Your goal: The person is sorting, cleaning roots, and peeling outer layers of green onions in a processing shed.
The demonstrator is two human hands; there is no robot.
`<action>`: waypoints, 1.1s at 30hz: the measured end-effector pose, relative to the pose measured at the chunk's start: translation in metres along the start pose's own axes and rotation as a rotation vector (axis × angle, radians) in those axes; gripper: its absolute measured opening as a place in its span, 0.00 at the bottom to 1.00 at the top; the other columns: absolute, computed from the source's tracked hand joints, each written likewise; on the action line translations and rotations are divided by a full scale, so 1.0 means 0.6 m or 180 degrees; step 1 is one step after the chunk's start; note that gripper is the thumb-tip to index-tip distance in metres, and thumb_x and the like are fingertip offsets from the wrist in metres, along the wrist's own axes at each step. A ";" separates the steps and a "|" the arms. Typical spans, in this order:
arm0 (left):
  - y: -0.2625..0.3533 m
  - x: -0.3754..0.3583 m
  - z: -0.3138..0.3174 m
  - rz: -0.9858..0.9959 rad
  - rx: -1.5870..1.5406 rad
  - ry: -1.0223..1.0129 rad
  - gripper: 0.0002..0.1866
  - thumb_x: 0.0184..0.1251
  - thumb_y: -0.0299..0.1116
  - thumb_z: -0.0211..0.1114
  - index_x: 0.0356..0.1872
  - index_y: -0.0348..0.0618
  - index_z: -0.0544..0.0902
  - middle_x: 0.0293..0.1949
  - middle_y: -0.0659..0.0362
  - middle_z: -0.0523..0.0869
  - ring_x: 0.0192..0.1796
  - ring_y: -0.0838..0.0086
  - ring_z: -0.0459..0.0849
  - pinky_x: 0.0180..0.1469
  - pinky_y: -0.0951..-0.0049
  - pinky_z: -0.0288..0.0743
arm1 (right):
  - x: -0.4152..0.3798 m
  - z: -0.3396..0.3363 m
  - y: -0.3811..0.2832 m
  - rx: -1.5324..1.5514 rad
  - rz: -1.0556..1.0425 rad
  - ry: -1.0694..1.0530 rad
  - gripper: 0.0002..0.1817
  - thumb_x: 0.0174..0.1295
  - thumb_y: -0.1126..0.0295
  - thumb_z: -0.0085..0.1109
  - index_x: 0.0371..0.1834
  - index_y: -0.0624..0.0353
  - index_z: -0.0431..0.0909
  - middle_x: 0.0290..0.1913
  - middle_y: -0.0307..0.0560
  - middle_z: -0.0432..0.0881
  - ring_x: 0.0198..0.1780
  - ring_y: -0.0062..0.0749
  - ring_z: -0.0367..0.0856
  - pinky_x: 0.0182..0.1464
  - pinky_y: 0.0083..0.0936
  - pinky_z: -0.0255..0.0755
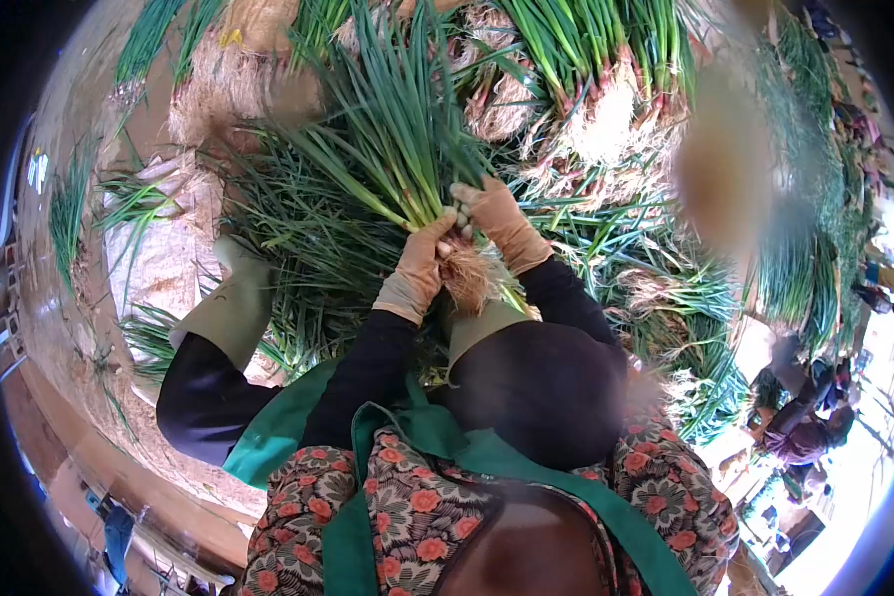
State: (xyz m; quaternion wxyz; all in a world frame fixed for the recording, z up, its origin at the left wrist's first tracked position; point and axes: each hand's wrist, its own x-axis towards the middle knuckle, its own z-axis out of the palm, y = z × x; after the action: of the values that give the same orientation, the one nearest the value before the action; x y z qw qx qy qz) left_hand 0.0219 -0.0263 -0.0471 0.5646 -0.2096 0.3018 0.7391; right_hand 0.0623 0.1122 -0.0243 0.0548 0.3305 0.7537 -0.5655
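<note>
A bunch of green onions [399, 164] stands up in front of me, leaves fanned away and pale roots [472, 276] hanging toward my lap. My left hand [422, 270], in a pale glove, is wrapped round its white stems just above the roots. From the other side my right hand [507, 223], gloved too, has its fingers curled in against the stems and lower leaves. Part of those fingers is hidden, but they look closed on the bunch. Loose green onions [318, 238] lie heaped beneath and to the left of my hands.
Large bundles of green onions with thick roots [606, 109] lie beyond my hands. A whitish sack [159, 263] lies at the left, past my boot [230, 308]. More loose onions [685, 298] spread at the right. Other people [805, 427] sit at the far right.
</note>
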 end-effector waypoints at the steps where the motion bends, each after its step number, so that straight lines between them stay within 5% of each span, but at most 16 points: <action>1: 0.005 -0.003 0.000 0.0009 -0.0187 -0.0245 0.09 0.65 0.34 0.60 0.32 0.39 0.77 0.28 0.56 0.82 0.31 0.71 0.81 0.34 0.73 0.77 | 0.034 0.005 0.080 0.0035 -0.0425 0.0064 0.11 0.60 0.66 0.53 0.42 0.60 0.73 0.20 0.39 0.72 0.18 0.27 0.71 0.20 0.27 0.64; 3: 0.010 -0.018 0.009 0.0127 -0.0513 -0.0536 0.08 0.66 0.34 0.59 0.33 0.39 0.76 0.29 0.58 0.80 0.31 0.72 0.80 0.37 0.72 0.77 | 0.034 -0.014 0.096 0.3690 0.0594 0.0305 0.08 0.60 0.68 0.54 0.40 0.58 0.74 0.16 0.33 0.66 0.12 0.21 0.60 0.15 0.22 0.56; 5: 0.008 -0.031 0.012 -0.0057 -0.1078 -0.0790 0.08 0.66 0.33 0.59 0.34 0.39 0.75 0.27 0.61 0.79 0.30 0.73 0.78 0.38 0.71 0.77 | 0.026 -0.034 0.091 0.3203 0.0991 -0.0223 0.11 0.65 0.62 0.52 0.38 0.60 0.75 0.17 0.26 0.62 0.16 0.11 0.56 0.17 0.13 0.53; 7: 0.004 -0.031 0.011 -0.0191 -0.0983 -0.0666 0.06 0.67 0.32 0.57 0.34 0.39 0.74 0.28 0.62 0.76 0.31 0.74 0.76 0.39 0.70 0.75 | 0.001 -0.016 0.033 0.3207 0.1616 -0.0777 0.14 0.66 0.59 0.52 0.35 0.61 0.74 0.14 0.29 0.62 0.13 0.15 0.57 0.15 0.14 0.54; 13: 0.011 -0.042 0.016 -0.0184 -0.0638 -0.0592 0.06 0.66 0.32 0.58 0.37 0.42 0.73 0.27 0.63 0.73 0.30 0.74 0.74 0.40 0.68 0.73 | 0.017 0.013 0.043 0.2290 0.1277 -0.0904 0.11 0.64 0.64 0.52 0.29 0.59 0.76 0.20 0.44 0.76 0.19 0.31 0.76 0.18 0.22 0.68; 14: 0.010 -0.042 0.014 -0.0180 -0.0645 -0.0761 0.07 0.65 0.34 0.60 0.37 0.45 0.72 0.27 0.64 0.72 0.31 0.74 0.74 0.40 0.68 0.72 | 0.054 0.035 0.127 -0.0028 0.0187 -0.0207 0.08 0.59 0.66 0.53 0.32 0.58 0.77 0.26 0.47 0.78 0.26 0.38 0.78 0.26 0.28 0.72; 16: 0.014 -0.050 0.031 -0.0084 -0.0364 -0.0832 0.09 0.62 0.34 0.63 0.39 0.48 0.73 0.31 0.62 0.76 0.32 0.74 0.75 0.38 0.68 0.72 | 0.066 0.024 0.165 -0.2568 -0.0396 -0.0468 0.13 0.55 0.64 0.54 0.40 0.61 0.75 0.37 0.54 0.81 0.39 0.42 0.80 0.40 0.35 0.74; 18: 0.034 -0.071 0.075 0.0349 -0.0123 -0.0802 0.14 0.60 0.34 0.64 0.47 0.49 0.74 0.40 0.59 0.80 0.33 0.74 0.76 0.36 0.68 0.73 | 0.032 -0.001 0.186 -0.1159 -0.0899 -0.1430 0.24 0.58 0.58 0.55 0.52 0.64 0.70 0.49 0.58 0.79 0.53 0.40 0.77 0.48 0.37 0.72; 21: 0.059 -0.047 0.104 0.0218 -0.0561 -0.1036 0.21 0.62 0.33 0.61 0.58 0.50 0.72 0.49 0.56 0.81 0.33 0.74 0.77 0.36 0.68 0.74 | -0.023 -0.091 0.000 -0.2208 -0.0464 -0.1549 0.23 0.59 0.64 0.55 0.56 0.61 0.69 0.48 0.59 0.79 0.47 0.41 0.80 0.47 0.35 0.73; 23: 0.053 -0.002 0.077 0.0025 -0.0651 -0.0983 0.18 0.64 0.32 0.60 0.55 0.45 0.73 0.41 0.57 0.83 0.32 0.73 0.77 0.36 0.70 0.74 | 0.037 -0.155 -0.008 -0.1704 -0.1457 -0.0037 0.22 0.61 0.68 0.56 0.59 0.58 0.70 0.49 0.60 0.79 0.49 0.41 0.79 0.51 0.30 0.73; 25: 0.050 0.019 0.071 -0.0297 -0.0862 -0.1115 0.19 0.64 0.32 0.60 0.55 0.41 0.71 0.36 0.57 0.83 0.32 0.72 0.78 0.37 0.71 0.75 | 0.055 -0.197 -0.061 -0.1682 -0.1236 0.1801 0.15 0.62 0.64 0.56 0.48 0.61 0.76 0.42 0.57 0.82 0.45 0.40 0.82 0.47 0.32 0.75; 28: 0.044 0.014 0.098 0.0032 -0.0466 -0.0600 0.19 0.64 0.32 0.60 0.54 0.36 0.71 0.37 0.56 0.83 0.37 0.70 0.81 0.44 0.68 0.78 | 0.084 -0.218 -0.033 -0.3055 0.0539 0.1304 0.13 0.61 0.59 0.55 0.36 0.60 0.77 0.30 0.53 0.83 0.34 0.46 0.82 0.37 0.38 0.75; 29: 0.048 0.007 0.117 0.0163 -0.0347 -0.0333 0.18 0.64 0.32 0.60 0.54 0.36 0.71 0.37 0.56 0.83 0.39 0.70 0.82 0.45 0.68 0.78 | 0.065 -0.198 -0.023 -0.3011 -0.0141 0.1356 0.15 0.62 0.57 0.54 0.36 0.60 0.77 0.30 0.55 0.82 0.34 0.48 0.82 0.37 0.39 0.75; 30: 0.056 0.000 0.130 0.0081 -0.0196 -0.0289 0.16 0.64 0.32 0.60 0.50 0.36 0.74 0.38 0.56 0.83 0.42 0.69 0.83 0.48 0.69 0.79 | 0.034 -0.173 -0.052 -0.2680 0.0042 0.0977 0.15 0.62 0.57 0.54 0.38 0.59 0.78 0.32 0.56 0.82 0.34 0.46 0.82 0.38 0.39 0.75; 31: 0.056 0.008 0.120 0.0053 -0.0089 -0.0353 0.15 0.63 0.32 0.61 0.48 0.36 0.76 0.38 0.56 0.83 0.42 0.69 0.83 0.47 0.70 0.79 | 0.010 -0.143 -0.020 -0.2624 -0.0797 0.0966 0.13 0.64 0.59 0.51 0.32 0.59 0.75 0.23 0.50 0.80 0.26 0.43 0.82 0.29 0.37 0.75; 33: 0.056 0.031 0.101 -0.0028 0.0160 -0.0515 0.13 0.62 0.33 0.62 0.44 0.36 0.79 0.38 0.55 0.84 0.41 0.69 0.83 0.45 0.71 0.80 | -0.061 -0.105 -0.016 -0.1827 -0.1247 0.0088 0.15 0.64 0.60 0.51 0.48 0.58 0.76 0.39 0.55 0.81 0.41 0.46 0.81 0.44 0.36 0.74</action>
State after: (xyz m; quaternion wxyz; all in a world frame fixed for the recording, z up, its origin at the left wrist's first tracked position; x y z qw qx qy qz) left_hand -0.0134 0.0221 -0.0080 0.5954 -0.1363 0.2727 0.7433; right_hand 0.1034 0.1511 0.0227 0.0256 0.1583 0.9318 -0.3257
